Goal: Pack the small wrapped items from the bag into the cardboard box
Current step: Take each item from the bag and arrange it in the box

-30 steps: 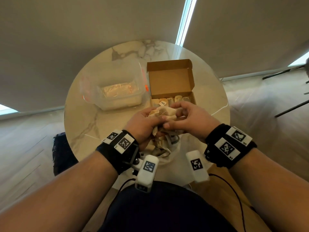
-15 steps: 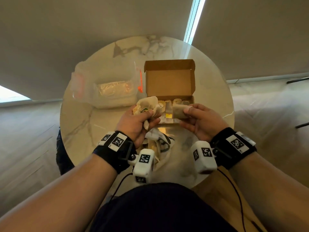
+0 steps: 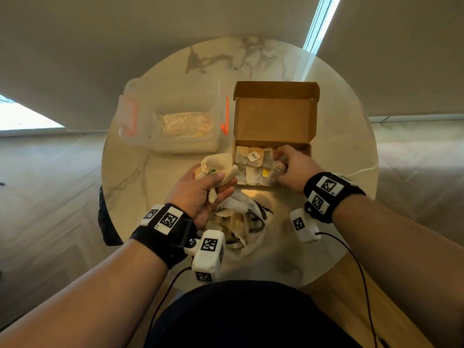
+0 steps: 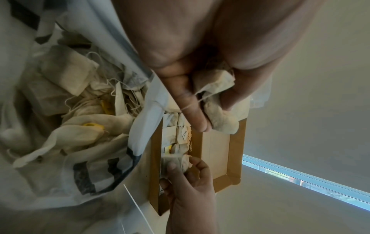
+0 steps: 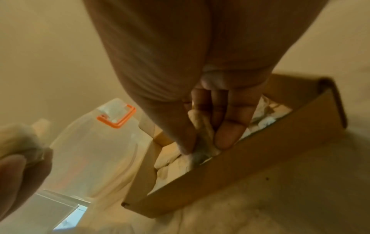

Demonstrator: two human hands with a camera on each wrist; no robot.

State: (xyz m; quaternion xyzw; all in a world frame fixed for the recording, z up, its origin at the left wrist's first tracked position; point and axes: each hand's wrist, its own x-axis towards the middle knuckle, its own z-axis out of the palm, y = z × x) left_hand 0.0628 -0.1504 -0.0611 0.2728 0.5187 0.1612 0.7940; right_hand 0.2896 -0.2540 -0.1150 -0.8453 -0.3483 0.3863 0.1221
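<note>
An open cardboard box (image 3: 275, 116) sits mid-table, lid tipped back, several pale tea-bag-like wrapped items (image 3: 253, 163) lined up inside. My right hand (image 3: 288, 169) reaches into the box's right part and pinches one wrapped item (image 4: 176, 163) between thumb and fingertips (image 5: 226, 136). Left of the box, my left hand (image 3: 206, 187) grips a bunch of wrapped items (image 3: 217, 165) (image 4: 217, 95), a string across one finger. The white plastic bag (image 3: 241, 219) (image 4: 86, 171) lies open in front of the box, with more wrapped items (image 4: 74, 98) inside.
A clear plastic container (image 3: 175, 121) with orange latches (image 5: 118, 117) stands left of the box on the round marble table (image 3: 326, 247). A dark object (image 3: 105, 222) sits below the table's left edge. A white cord (image 3: 361, 170) lies right of the box.
My hands have parted. The right hand carried one wrapped item right and down into the box; the left hand stays beside the box with its bunch.
</note>
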